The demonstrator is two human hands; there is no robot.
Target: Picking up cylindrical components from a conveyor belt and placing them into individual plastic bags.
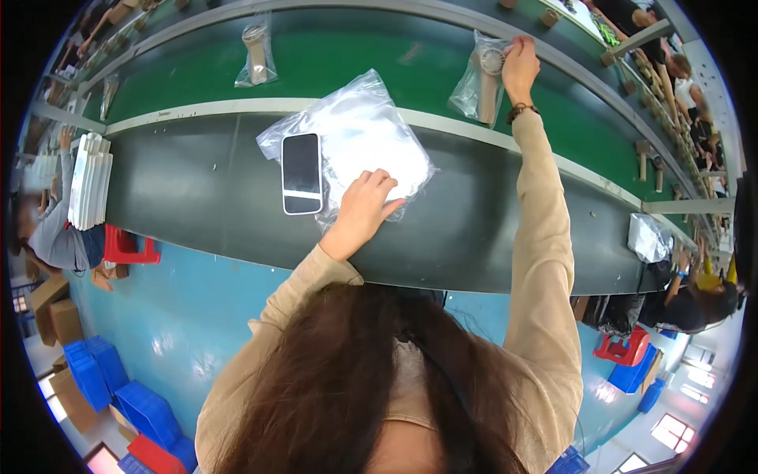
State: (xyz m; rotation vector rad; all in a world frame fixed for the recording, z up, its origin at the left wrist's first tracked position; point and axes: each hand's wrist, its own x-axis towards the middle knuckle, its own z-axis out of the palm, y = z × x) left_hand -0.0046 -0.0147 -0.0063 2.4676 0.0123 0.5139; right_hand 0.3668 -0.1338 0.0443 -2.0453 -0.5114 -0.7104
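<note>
My right hand [519, 71] reaches far out over the green conveyor belt [363, 47]. Its fingers are closed at the top of a clear plastic bag with a beige handheld fan [489, 79] inside, beside the fan's round head. My left hand [363, 207] rests on a pile of clear plastic bags [359, 126] on the dark worktop, its fingers slightly bent and the thumb apart, holding nothing. A phone with a dark screen [302, 170] lies on the left edge of that pile.
Another bagged fan [256, 57] lies on the belt further left. A pale rail [237, 106] separates belt and worktop [189, 174]. White folded sheets [90, 180] are stacked at the left end, a plastic bundle [651, 237] at the right. People work on both sides. Blue crates [148, 412] stand on the floor.
</note>
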